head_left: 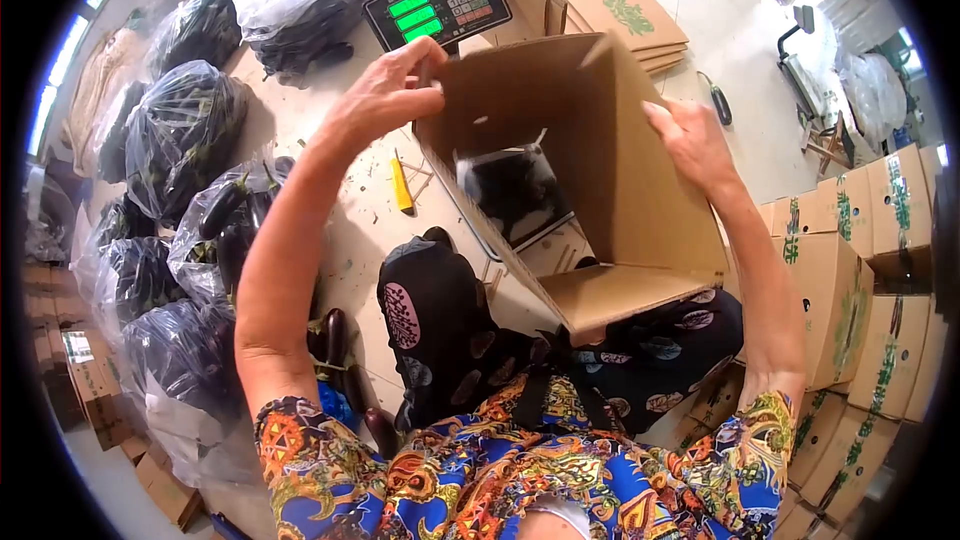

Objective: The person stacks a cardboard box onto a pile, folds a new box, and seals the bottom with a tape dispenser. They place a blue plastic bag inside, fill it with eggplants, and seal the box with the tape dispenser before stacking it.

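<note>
An unfolded brown cardboard box (655, 180) stands tilted in front of me, and the scale's platform (515, 190) shows through its open frame. My left hand (395, 90) grips the box's upper left edge, with fingers bent over it. On the right edge, my right hand (690, 140) holds the box between thumb and fingers. Behind the box is the scale's display (438, 2), with green lit panels. A yellow cutter (401, 185) lies on the floor left of the box.
Clear plastic bags of eggplants (185, 140) fill the left side. Loose eggplants (335, 335) lie by my left leg. Flattened cartons (625, 15) are stacked behind, near a single eggplant (720, 103). Closed cartons (825, 290) are piled at the right.
</note>
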{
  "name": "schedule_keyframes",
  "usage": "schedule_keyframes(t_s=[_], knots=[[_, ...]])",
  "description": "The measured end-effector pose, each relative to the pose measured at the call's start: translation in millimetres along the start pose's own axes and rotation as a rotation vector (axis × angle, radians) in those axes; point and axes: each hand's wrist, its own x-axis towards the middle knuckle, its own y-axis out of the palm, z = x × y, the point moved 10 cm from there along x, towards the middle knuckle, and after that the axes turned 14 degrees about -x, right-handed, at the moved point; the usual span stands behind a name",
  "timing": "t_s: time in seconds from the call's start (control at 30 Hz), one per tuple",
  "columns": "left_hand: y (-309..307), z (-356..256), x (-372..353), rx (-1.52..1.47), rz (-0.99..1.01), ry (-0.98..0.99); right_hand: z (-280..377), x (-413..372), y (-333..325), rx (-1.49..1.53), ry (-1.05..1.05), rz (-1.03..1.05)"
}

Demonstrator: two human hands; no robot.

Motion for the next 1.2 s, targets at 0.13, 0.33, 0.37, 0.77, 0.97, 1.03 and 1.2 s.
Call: schedule_keyframes(t_s=[0.13, 0.33, 0.37, 0.77, 0.97, 1.03, 1.2], knots=[[19, -14, -5, 0.442, 0.251, 0.102, 46, 44, 27, -0.091, 0.002, 0.082], [81, 16, -39, 0.735, 0.668, -0.026, 87, 88, 43, -0.189, -0.316, -0.069], [80, 17, -35, 0.593, 0.670, -0.082, 88, 91, 45, -0.209, -0.313, 0.002], [77, 92, -25, 0.114, 0.731, -0.766, 106, 19, -33, 0.025, -0.425, -0.259], [65, 101, -22, -0.006, 0.597, -0.620, 86, -89, -41, 0.080, -0.399, -0.045], [67, 107, -18, 0.024, 0.576, -0.598, 99, -98, -17, 0.002, -0.390, -0.049], [42, 93, -22, -0.378, 0.366, -0.332, 136, -30, 97, -0.068, -0.481, 0.054]])
